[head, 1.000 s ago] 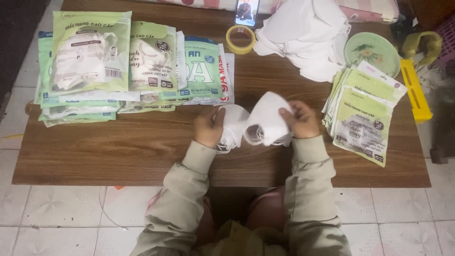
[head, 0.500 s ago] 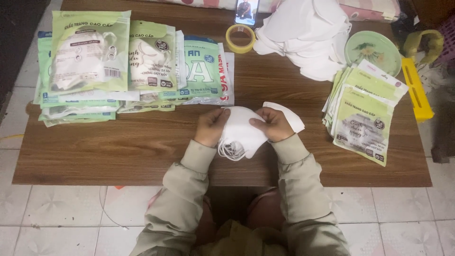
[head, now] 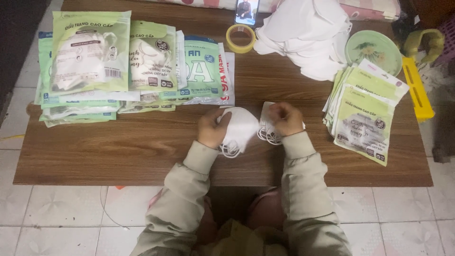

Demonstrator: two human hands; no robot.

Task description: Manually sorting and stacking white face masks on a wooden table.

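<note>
The left hand (head: 212, 127) is closed on a white mask (head: 239, 129), fingers curled over its left edge, the mask lying flat on the table (head: 118, 151) with its ear loops trailing toward the near edge. The right hand (head: 286, 118) is closed on a second mask (head: 266, 127), mostly hidden under the fingers; only a white corner and its looped elastic show. The two masks sit just beside each other, apart by a narrow strip of wood.

To the right lies a fanned stack of green pouches (head: 364, 116). To the left, further back, are piles of filled packets (head: 90, 61), overlapping one another. Beyond the hands a heap of loose masks (head: 308, 33) rests near the far edge, with a tape roll (head: 240, 38) and a phone (head: 247, 10) beside it. A green plate (head: 373, 50) and a yellow tool (head: 416, 87) lie at the far right.

The table is dark wood, standing on a pale tiled floor (head: 57, 213).
</note>
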